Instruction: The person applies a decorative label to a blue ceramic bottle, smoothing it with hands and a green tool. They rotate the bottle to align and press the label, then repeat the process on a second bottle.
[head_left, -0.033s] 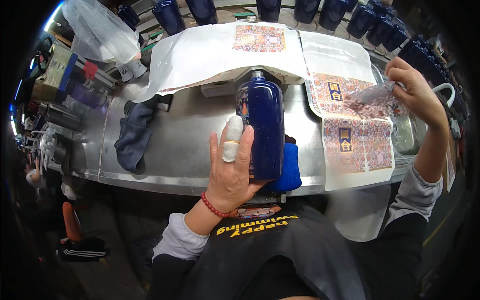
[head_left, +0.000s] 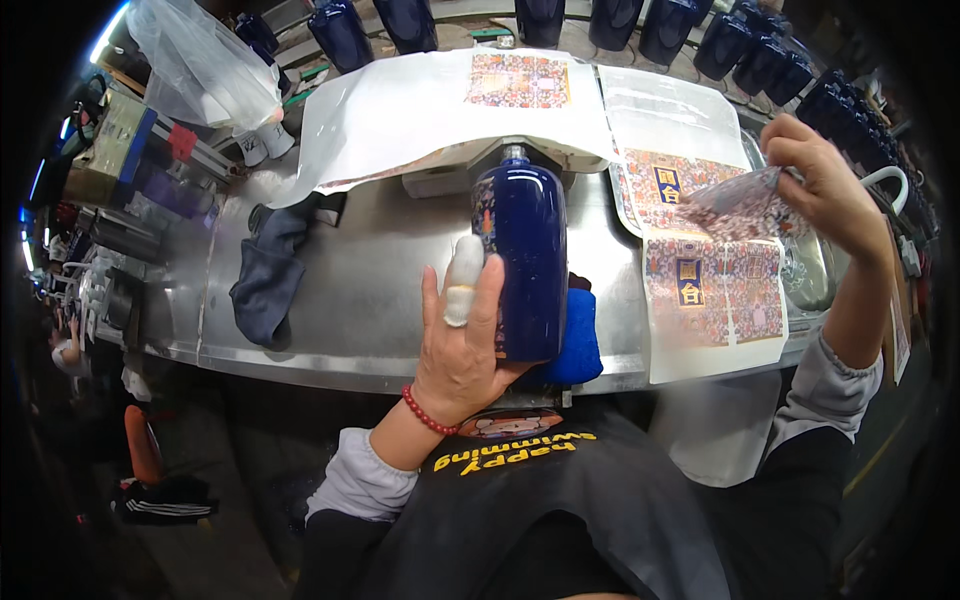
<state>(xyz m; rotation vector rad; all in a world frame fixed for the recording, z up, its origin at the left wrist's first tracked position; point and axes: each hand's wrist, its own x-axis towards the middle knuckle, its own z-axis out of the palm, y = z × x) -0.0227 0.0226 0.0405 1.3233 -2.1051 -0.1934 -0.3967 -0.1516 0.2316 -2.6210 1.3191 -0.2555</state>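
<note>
Using two hands, well apart from each other. Holding one dark blue bottle (head_left: 533,260) with the left hand (head_left: 462,350), with fingers laid along its left side and the thumb tucked by its base. Pointing its one neck away from that hand. Wearing one white covering (head_left: 463,270) on a finger there, plus one red beaded bracelet (head_left: 430,412) at the wrist. Pinching one patterned sheet (head_left: 742,203) between thumb and fingertips of the right hand (head_left: 820,180), held up clear of the bottle and extending leftward from the grip.

Just right of the left hand, beside the bottle, one bright blue towel (head_left: 575,340), partly hidden. Well left of the left hand, on the metal table (head_left: 390,260), one dark grey cloth (head_left: 268,275). Below and left of the right hand, printed sheets (head_left: 720,295) bearing two dark blue label panels. Beyond the left hand, one large white sheet (head_left: 400,120). Farther beyond both hands, at least nine more blue bottles (head_left: 667,32), too crowded toward the right for an exact count.
</note>
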